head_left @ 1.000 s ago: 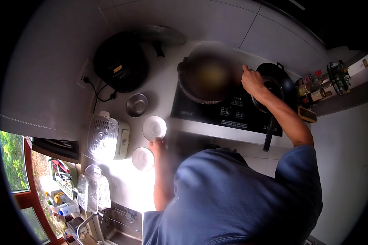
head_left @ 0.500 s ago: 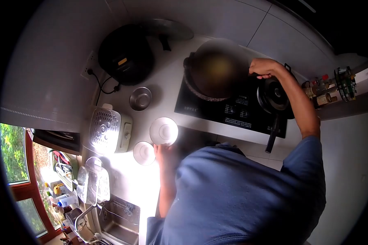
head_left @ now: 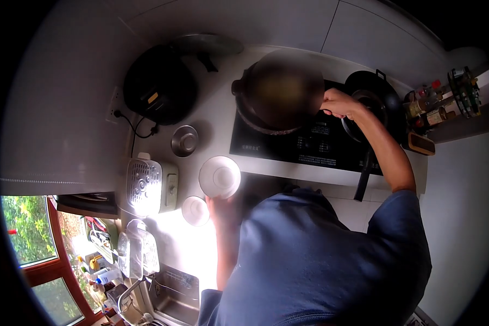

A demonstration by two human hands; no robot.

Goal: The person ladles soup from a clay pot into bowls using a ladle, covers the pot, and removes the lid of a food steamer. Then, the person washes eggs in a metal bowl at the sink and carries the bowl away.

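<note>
My left hand (head_left: 221,207) is at the near rim of a white bowl (head_left: 213,174), its fingers closed on the edge and partly smeared. Just left of my fingers stands a smaller white bowl (head_left: 195,211) on the bright counter. My right hand (head_left: 339,104) is closed at the right side of a dark pot (head_left: 255,106), around what looks like its side handle, mostly hidden by my fingers. The pot sits on the black cooktop (head_left: 277,148), and a hazy blur with a yellowish patch covers its inside.
A black wok (head_left: 386,92) with a long handle sits right of the pot. Left are a metal cup (head_left: 185,141), a black appliance (head_left: 160,87), and a white perforated box (head_left: 144,185). A sink (head_left: 174,304) lies near left; bottles (head_left: 434,115) stand far right.
The view has shifted and turned slightly. My right hand has come a little nearer to me at the pot's side. My left hand stays at the larger bowl.
</note>
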